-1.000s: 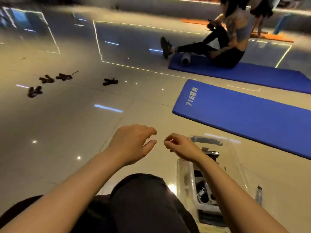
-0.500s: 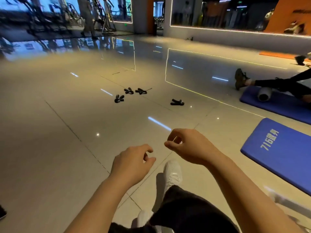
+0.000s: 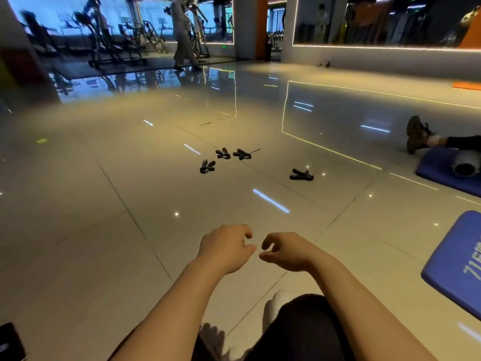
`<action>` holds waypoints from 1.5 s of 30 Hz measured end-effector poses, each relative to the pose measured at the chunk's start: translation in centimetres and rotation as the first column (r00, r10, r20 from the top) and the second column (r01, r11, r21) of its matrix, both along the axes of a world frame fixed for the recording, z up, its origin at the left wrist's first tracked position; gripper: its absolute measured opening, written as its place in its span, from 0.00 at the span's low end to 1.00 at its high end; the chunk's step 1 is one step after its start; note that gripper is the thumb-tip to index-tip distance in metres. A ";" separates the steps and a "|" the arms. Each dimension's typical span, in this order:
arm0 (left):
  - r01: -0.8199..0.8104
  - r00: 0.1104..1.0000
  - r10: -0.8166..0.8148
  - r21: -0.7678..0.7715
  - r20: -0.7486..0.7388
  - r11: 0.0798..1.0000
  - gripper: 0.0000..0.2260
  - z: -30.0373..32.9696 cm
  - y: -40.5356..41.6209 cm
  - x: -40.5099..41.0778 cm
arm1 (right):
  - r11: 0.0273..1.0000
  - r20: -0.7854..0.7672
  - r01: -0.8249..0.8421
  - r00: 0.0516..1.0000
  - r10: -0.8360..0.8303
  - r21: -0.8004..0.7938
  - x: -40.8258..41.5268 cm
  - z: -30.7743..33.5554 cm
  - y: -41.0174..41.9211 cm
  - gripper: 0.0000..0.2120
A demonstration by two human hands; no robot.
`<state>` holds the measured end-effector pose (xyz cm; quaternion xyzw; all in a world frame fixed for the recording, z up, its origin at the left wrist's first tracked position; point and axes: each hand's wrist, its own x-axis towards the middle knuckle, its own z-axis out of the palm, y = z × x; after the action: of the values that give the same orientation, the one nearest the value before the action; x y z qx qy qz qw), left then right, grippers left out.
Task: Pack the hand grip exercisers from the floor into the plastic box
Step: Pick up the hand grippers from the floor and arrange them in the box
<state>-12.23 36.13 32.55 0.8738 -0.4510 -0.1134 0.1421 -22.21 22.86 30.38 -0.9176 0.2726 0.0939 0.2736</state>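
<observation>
Several black hand grip exercisers lie on the glossy tiled floor ahead: one (image 3: 207,166) at the left, two close together (image 3: 223,153) (image 3: 242,154) behind it, and one (image 3: 301,175) apart to the right. My left hand (image 3: 225,247) and my right hand (image 3: 286,250) hover side by side low in the view, well short of the exercisers. Both hands hold nothing, with the fingers loosely curled and apart. The plastic box is out of view.
A blue exercise mat (image 3: 458,264) lies at the right edge. Farther right a seated person's shoe (image 3: 416,134) rests by another blue mat (image 3: 440,170) and a foam roller (image 3: 466,164). Gym machines (image 3: 114,45) and a standing person (image 3: 182,35) are far back. My knee (image 3: 304,329) is below.
The view has swung up and left, away from the plastic box, and the exercisers now lie centred ahead and nearer. Both empty hands have stayed together in front of me.
</observation>
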 end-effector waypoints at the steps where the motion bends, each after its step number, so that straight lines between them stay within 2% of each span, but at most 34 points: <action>1: 0.006 1.000 -0.006 -0.039 0.010 0.999 0.15 0.9 -1.1 0.5 | 0.999 0.037 0.013 0.999 -0.012 -0.029 1.0 0.0 -0.5 0.17; 4: -0.020 0.999 0.015 -0.181 -0.029 0.983 0.14 3.1 -3.6 2.4 | 0.974 0.210 0.129 0.974 -0.088 -0.186 3.2 0.5 -2.5 0.14; 7: -0.046 0.991 0.010 -0.266 -0.136 0.963 0.13 3.8 -5.0 5.2 | 0.945 0.289 0.164 0.954 -0.079 -0.284 5.1 0.7 -4.6 0.12; 11: -0.088 0.973 0.023 -0.275 -0.231 0.957 0.13 3.0 -7.8 9.9 | 0.920 0.279 0.126 0.960 -0.019 -0.370 8.4 0.1 -8.0 0.09; 13: -0.150 0.949 0.063 -0.268 -0.310 0.952 0.12 1.5 -9.2 12.6 | 0.919 0.197 0.054 0.980 0.026 -0.390 10.8 -0.5 -9.5 0.10; 16: -0.130 0.942 0.065 -0.180 -0.330 0.975 0.10 -0.1 -12.0 16.5 | 0.933 0.061 -0.061 0.994 0.088 -0.354 15.1 -1.1 -12.0 0.11; 18: -0.169 0.907 0.026 -0.306 -0.421 0.937 0.09 0.4 -14.1 18.2 | 0.950 0.014 -0.113 0.992 0.122 -0.290 17.7 -0.8 -13.5 0.11; 20: -0.179 0.894 -0.008 -0.373 -0.448 0.910 0.09 1.0 -16.4 19.9 | 0.966 -0.016 -0.149 0.989 0.149 -0.211 20.2 -0.5 -15.4 0.11; 22: -0.109 0.903 -0.043 -0.324 -0.428 0.940 0.09 1.1 -18.3 22.2 | 0.974 -0.040 -0.170 0.985 0.165 -0.152 22.3 0.2 -17.7 0.11; 24: -0.105 0.900 -0.035 -0.294 -0.435 0.950 0.08 1.1 -20.0 24.9 | 0.972 -0.060 -0.189 0.981 0.182 -0.142 24.1 1.2 -20.3 0.11; 28: -0.240 0.888 0.072 -0.322 -0.455 0.916 0.08 0.5 -24.8 30.9 | 0.978 0.006 -0.118 0.993 0.121 -0.173 28.5 2.5 -26.3 0.12; 32: -0.250 0.903 0.130 -0.254 -0.410 0.934 0.06 -0.8 -30.1 36.3 | 0.976 0.114 -0.001 0.993 0.026 -0.217 34.2 1.2 -31.4 0.11; 34: -0.231 0.912 0.143 -0.194 -0.384 0.953 0.06 -1.0 -32.2 39.7 | 0.981 0.160 0.056 0.987 -0.027 -0.184 37.1 -0.1 -34.4 0.11; 37: -0.251 0.931 0.191 -0.163 -0.311 0.954 0.08 -1.6 -34.7 46.4 | 0.985 0.118 0.097 0.990 -0.080 -0.145 41.7 -3.2 -39.3 0.14; 41: -0.352 0.914 0.302 -0.161 -0.271 0.922 0.09 -6.2 -37.9 54.9 | 0.998 -0.020 0.053 0.998 -0.054 -0.035 47.5 -7.9 -44.2 0.16; 45: -0.439 0.839 0.403 -0.016 -0.367 0.898 0.13 -14.5 -41.0 61.7 | 0.999 -0.115 -0.028 0.993 0.025 -0.025 53.8 -11.9 -49.0 0.18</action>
<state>49.45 -4.90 18.06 0.9083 -0.2199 -0.2121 0.2858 31.64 -26.15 18.51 -0.9178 0.2769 0.1465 0.2441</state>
